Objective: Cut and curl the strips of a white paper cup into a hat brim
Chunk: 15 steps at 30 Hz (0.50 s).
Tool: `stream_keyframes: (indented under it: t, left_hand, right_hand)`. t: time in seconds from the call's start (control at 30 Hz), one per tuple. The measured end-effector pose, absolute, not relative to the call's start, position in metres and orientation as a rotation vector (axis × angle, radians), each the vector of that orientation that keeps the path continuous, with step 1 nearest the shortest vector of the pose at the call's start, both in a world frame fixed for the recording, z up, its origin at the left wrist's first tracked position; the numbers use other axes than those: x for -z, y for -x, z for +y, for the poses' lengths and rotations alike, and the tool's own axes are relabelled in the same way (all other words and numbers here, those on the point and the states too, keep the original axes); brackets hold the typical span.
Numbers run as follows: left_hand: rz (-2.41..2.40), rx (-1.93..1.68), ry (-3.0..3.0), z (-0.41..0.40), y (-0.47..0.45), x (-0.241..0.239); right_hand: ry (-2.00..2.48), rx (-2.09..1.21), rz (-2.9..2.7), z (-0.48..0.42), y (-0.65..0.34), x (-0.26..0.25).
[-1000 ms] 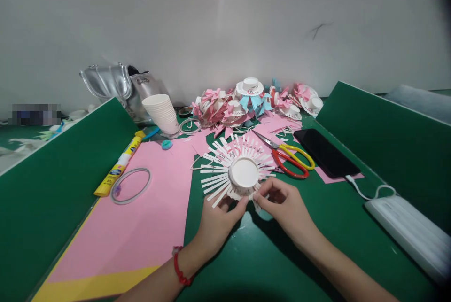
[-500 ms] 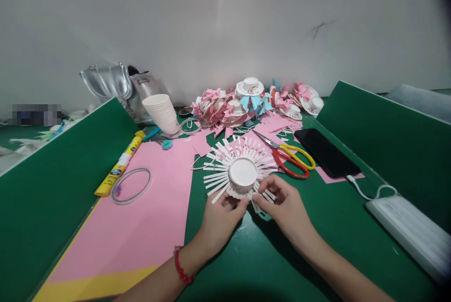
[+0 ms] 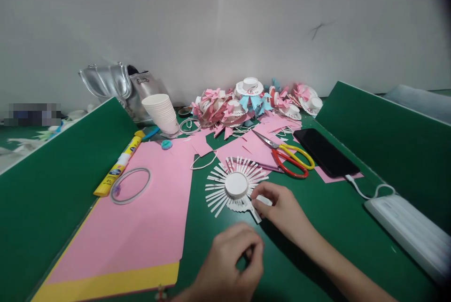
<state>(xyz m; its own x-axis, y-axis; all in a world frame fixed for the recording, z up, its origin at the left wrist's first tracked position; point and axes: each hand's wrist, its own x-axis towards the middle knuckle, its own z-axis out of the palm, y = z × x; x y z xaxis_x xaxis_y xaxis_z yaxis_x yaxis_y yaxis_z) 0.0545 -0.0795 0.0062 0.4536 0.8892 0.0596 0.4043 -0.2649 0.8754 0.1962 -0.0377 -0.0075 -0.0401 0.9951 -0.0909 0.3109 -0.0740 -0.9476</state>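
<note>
A: Moved since the last frame: left hand (image 3: 232, 255) off the fringed paper cup (image 3: 237, 184), back toward the wearer; cup's lower too.
B: Cup where?
A: Base up on green tabletop (image 3: 341, 212), cut strips fanned out, left of the red-and-yellow-handled scissors (image 3: 279, 147).
B: Fingers?
A: Left's curled, thumb bent in, gap showing. Right hand (image 3: 278, 203): thumb and index finger at the cup's right-side strips. Blur, overlap: can't tell whether either hand's tips press together.
</note>
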Motion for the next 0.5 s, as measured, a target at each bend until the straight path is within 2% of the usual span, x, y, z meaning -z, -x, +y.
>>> stream_keyframes:
  t: [0.07, 0.17, 0.33, 0.5]
  left_hand:
    - [1.070, -0.841, -2.265, -0.070, -0.046, -0.009]
    - [1.066, -0.794, -2.604, -0.060, -0.039, -0.009]
    - [1.041, -0.575, -2.849, -0.060, -0.040, -0.002]
    - [1.009, -0.547, -2.927, -0.061, -0.037, -0.001]
  right_hand:
    - [1.506, -1.054, -1.527, -0.038, -0.196, 0.007]
    - [1.531, -0.960, -1.620, -0.039, -0.196, 0.008]
    - [1.581, -0.918, -1.721, -0.040, -0.197, 0.009]
    - [1.634, -0.805, -1.829, -0.041, -0.201, 0.009]
